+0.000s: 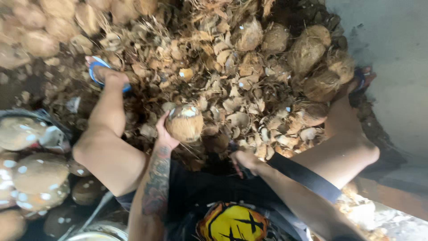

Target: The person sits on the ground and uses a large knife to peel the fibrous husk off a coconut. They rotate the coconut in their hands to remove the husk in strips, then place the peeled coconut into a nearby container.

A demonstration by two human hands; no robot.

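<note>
Heaps of husk scraps (232, 89) underfoot, left hand (164, 134) grip around coconut (184, 123), right hand (244, 159) grip unclear

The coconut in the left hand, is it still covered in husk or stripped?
Mostly stripped: the coconut in the left hand is a rounded brown shell with white nicks.
</note>
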